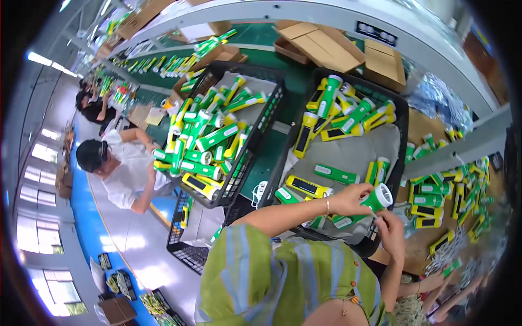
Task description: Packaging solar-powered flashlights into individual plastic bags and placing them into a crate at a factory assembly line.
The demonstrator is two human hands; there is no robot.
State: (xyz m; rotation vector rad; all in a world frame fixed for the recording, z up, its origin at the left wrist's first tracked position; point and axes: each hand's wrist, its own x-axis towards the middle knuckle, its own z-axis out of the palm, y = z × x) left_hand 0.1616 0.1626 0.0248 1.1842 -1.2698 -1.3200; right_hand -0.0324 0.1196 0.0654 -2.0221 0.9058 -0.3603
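Note:
A green flashlight (379,196) with a white lens head is in my left hand (349,200), whose fingers are closed around its body. My right hand (390,231) is close below it, with thumb and fingers pinched by the underside of the flashlight. What the pinch holds is too small to tell. Both hands are over the near right corner of a black crate (403,130) lined with grey sheet. Inside lie green flashlights (337,174) and yellow ones with dark panels (305,186), mostly heaped at the far end.
Left of it, another black crate (274,103) is heaped with flashlights; a co-worker (122,168) reaches to it. Flashlights (427,201) and white cables (448,252) cover the bench at right, near another person's hand (432,282). Cardboard boxes (321,43) sit beyond, under a metal shelf beam (315,12).

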